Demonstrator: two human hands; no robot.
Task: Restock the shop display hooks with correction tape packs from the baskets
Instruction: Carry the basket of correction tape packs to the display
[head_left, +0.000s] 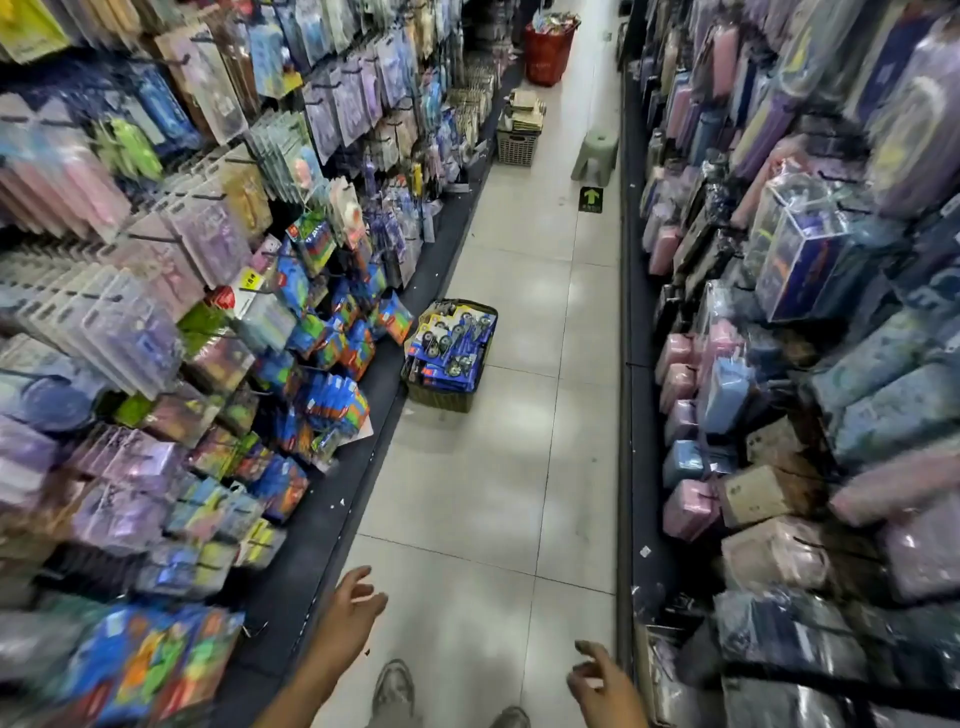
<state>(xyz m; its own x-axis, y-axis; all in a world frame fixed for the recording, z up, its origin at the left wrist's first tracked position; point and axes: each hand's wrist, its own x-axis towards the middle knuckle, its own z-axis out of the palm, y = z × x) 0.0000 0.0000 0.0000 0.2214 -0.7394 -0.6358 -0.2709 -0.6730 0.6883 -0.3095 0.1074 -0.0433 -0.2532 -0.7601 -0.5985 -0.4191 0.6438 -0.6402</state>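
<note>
Fingers (363, 584) of my left hand (348, 618) were spread and held nothing; my right hand (602, 680) hung loose and empty too. Blue correction tape packs (452, 345) lay heaped in the dark basket (441, 397) on the floor ahead, against the left display's foot. I judged that packs jutting from the crowded hooks (332, 410) could be knocked off in passing.

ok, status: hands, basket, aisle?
Left hand and right hand open, empty. Basket of packs ahead by left shelf. Floor between looks clear.
</note>
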